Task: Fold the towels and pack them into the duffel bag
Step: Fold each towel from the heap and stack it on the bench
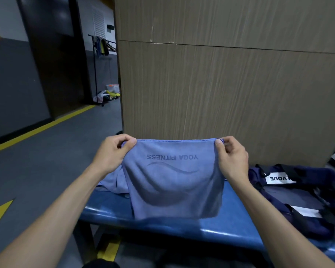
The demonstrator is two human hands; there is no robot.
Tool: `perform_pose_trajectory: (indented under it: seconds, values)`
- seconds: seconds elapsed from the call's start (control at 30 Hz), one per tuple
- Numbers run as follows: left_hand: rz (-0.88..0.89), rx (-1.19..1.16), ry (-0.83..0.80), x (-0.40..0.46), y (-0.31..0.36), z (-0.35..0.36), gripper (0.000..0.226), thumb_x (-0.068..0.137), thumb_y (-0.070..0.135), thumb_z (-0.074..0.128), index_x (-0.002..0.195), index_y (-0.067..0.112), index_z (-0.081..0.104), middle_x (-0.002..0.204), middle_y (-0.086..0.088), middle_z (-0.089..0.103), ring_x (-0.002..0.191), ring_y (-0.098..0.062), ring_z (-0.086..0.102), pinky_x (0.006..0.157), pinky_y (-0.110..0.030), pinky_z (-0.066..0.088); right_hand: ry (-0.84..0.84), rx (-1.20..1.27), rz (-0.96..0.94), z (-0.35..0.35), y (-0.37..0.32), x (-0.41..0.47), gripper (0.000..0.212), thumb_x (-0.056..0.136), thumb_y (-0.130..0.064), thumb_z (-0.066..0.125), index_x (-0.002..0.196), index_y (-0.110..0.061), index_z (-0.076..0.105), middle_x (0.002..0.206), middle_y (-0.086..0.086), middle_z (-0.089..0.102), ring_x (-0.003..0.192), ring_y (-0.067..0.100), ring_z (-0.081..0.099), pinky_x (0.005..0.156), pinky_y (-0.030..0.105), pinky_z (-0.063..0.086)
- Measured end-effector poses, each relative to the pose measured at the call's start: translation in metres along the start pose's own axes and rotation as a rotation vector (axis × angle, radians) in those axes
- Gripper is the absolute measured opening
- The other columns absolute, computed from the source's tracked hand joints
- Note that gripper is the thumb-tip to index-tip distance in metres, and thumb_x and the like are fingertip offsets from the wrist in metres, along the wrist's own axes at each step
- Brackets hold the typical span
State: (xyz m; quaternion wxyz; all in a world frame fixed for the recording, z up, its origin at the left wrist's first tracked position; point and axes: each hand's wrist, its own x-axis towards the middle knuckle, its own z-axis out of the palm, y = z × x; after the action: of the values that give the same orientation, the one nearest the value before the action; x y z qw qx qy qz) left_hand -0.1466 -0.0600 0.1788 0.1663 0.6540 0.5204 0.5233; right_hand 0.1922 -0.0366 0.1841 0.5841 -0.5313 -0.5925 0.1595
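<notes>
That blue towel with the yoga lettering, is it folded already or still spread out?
Partly folded: the towel hangs doubled, left hand and right hand each pinching a top corner above the bench. It is not yet in the duffel bag.

Glossy blue bench point(211, 227) runs under both hands, set against a wood-grain panel wall. On its seat, below and just outside the left hand point(112, 151): a crumpled lavender towel point(114, 180) lying flat on the surface. Out past the right hand point(230, 157): a navy duffel bag point(298, 194) slumped on the seat, black straps draped over it, white label with dark lettering facing up. Bench stands on grey floor point(37, 171) with yellow line markings, below the left forearm.
</notes>
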Motion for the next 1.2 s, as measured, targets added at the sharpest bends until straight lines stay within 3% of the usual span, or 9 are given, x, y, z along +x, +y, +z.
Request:
perform_pose_trajectory:
  seconds: [0.17,0.33,0.5,0.63,0.73,0.83,1.0,1.13,1.2]
  values:
    - [0.021,0.051,0.052,0.004,-0.005,-0.011,0.016,0.096,0.026,0.068,0.083,0.025,0.076,0.08,0.01,0.073,0.075,-0.008,0.062,0.073,-0.032,0.049,-0.03,0.133,-0.047,0.013,-0.009,0.0,0.02,0.101,-0.026,0.058,0.084,-0.016,0.061,0.063,-0.004,0.055,0.057,0.003,0.044,0.054,0.017,0.035]
    - [0.018,0.072,-0.028,0.004,-0.008,-0.022,0.015,0.092,0.035,0.072,0.086,0.022,0.079,0.082,-0.002,0.075,0.074,-0.015,0.064,0.069,-0.036,0.052,-0.106,0.161,-0.005,0.028,0.002,0.007,0.021,0.101,-0.026,0.057,0.085,-0.013,0.061,0.067,-0.002,0.058,0.062,0.008,0.047,0.059,0.025,0.038]
    - [-0.035,0.138,-0.249,0.005,-0.02,-0.038,0.006,0.089,0.018,0.075,0.085,0.019,0.079,0.069,0.004,0.071,0.059,-0.004,0.057,0.06,-0.017,0.046,-0.14,0.067,0.066,0.038,0.026,0.017,0.022,0.099,-0.029,0.059,0.08,-0.017,0.062,0.066,-0.009,0.057,0.061,0.009,0.047,0.06,0.028,0.04]
    - [0.038,0.456,-0.387,0.011,-0.04,-0.049,0.011,0.096,0.02,0.069,0.099,0.021,0.079,0.081,0.009,0.075,0.075,-0.008,0.067,0.066,-0.012,0.046,-0.191,0.055,0.053,0.051,0.032,0.029,0.021,0.097,-0.025,0.063,0.077,-0.017,0.065,0.063,-0.011,0.057,0.057,0.005,0.046,0.059,0.026,0.041]
    - [0.091,0.535,-0.255,0.023,-0.049,-0.052,0.015,0.098,0.017,0.064,0.105,0.02,0.077,0.09,0.007,0.076,0.081,-0.002,0.065,0.068,-0.008,0.04,-0.218,0.127,0.058,0.063,0.031,0.04,0.02,0.097,-0.02,0.065,0.077,-0.014,0.066,0.06,-0.014,0.056,0.055,0.001,0.046,0.06,0.024,0.039]
    - [0.191,0.581,-0.066,0.041,-0.041,-0.059,0.018,0.098,0.014,0.064,0.111,0.016,0.076,0.103,0.003,0.077,0.094,-0.012,0.069,0.075,-0.019,0.041,-0.216,0.283,0.101,0.071,0.02,0.053,0.019,0.098,-0.017,0.065,0.079,-0.017,0.067,0.063,-0.007,0.059,0.049,0.009,0.053,0.054,0.026,0.044]
    - [0.353,0.558,0.097,0.04,-0.004,-0.07,0.018,0.096,0.011,0.066,0.109,0.018,0.077,0.08,0.023,0.062,0.075,-0.007,0.05,0.066,-0.019,0.034,-0.243,0.565,0.132,0.065,0.005,0.051,0.011,0.101,-0.018,0.06,0.096,-0.01,0.065,0.085,0.004,0.068,0.077,0.023,0.074,0.067,0.026,0.057]
    - [0.195,0.436,-0.154,-0.009,-0.019,-0.076,0.014,0.094,0.029,0.064,0.103,0.032,0.074,0.085,0.018,0.065,0.087,-0.004,0.056,0.076,-0.011,0.041,-0.417,0.476,0.13,0.041,0.035,0.007,0.013,0.099,-0.018,0.059,0.092,-0.008,0.065,0.078,0.011,0.066,0.071,0.018,0.071,0.069,0.027,0.054]
    - [0.043,0.344,-0.324,-0.042,-0.04,-0.075,0.013,0.092,0.035,0.064,0.099,0.033,0.074,0.094,0.02,0.067,0.092,-0.005,0.061,0.083,-0.018,0.046,-0.576,0.371,0.132,0.027,0.06,-0.022,0.018,0.095,-0.02,0.061,0.088,-0.004,0.067,0.075,0.023,0.064,0.066,0.014,0.062,0.067,0.03,0.046]
